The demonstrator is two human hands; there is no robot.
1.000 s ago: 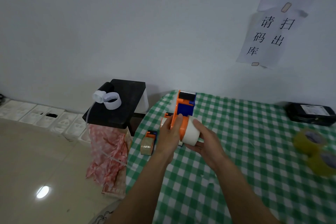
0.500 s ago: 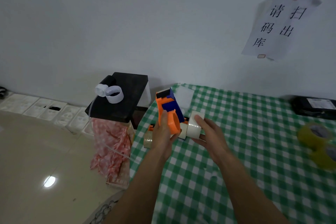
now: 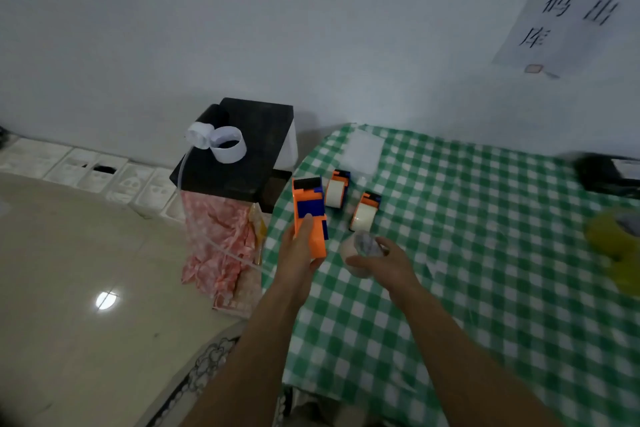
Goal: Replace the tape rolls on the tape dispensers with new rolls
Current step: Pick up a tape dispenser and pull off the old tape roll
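Observation:
My left hand (image 3: 300, 255) grips an orange and blue tape dispenser (image 3: 309, 213) above the table's left edge; no roll shows on it. My right hand (image 3: 384, 262) holds a pale tape roll (image 3: 358, 246), apart from the dispenser and just to its right. Two more dispensers with white rolls, one (image 3: 336, 189) further back and one (image 3: 364, 211) nearer, lie on the green checked tablecloth (image 3: 450, 253) behind my hands. Yellowish tape rolls (image 3: 614, 236) sit blurred at the right edge.
A black stool (image 3: 242, 146) with two empty white tape cores (image 3: 218, 142) stands left of the table, pink cloth (image 3: 218, 246) hanging below it. A black box (image 3: 609, 173) lies at the far right. Paper sign (image 3: 571, 7) on the wall.
The roll has come off the dispenser: my right hand pulled it away to the right while my left hand lowered the dispenser. The view tilted down, which reveals two more dispensers.

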